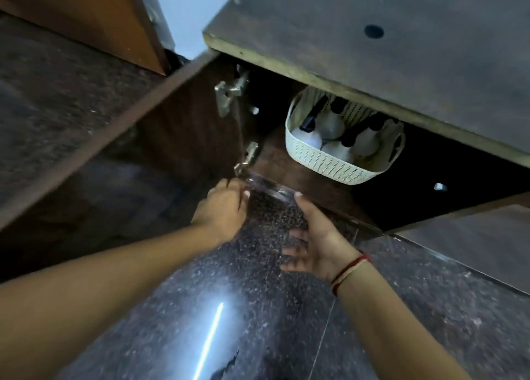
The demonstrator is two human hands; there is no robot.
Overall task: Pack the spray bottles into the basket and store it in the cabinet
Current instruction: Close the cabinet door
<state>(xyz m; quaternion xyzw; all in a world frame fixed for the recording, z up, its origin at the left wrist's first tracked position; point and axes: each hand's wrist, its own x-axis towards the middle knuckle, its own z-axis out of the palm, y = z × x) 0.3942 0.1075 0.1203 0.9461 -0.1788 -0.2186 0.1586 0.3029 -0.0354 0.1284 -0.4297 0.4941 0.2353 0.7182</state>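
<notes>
Head view showed the white basket sitting on the cabinet floor, inside the open cabinet near its front edge, under the countertop. Spray bottles with dark nozzles lay packed in it. The left door stood swung wide, its hinges bare. Both hands hovered over the speckled floor by the cabinet's front edge: the left hand loosely curled, the right hand open with fingers spread. Neither clearly held anything; a faint glassy shape between them was too blurred to tell.
</notes>
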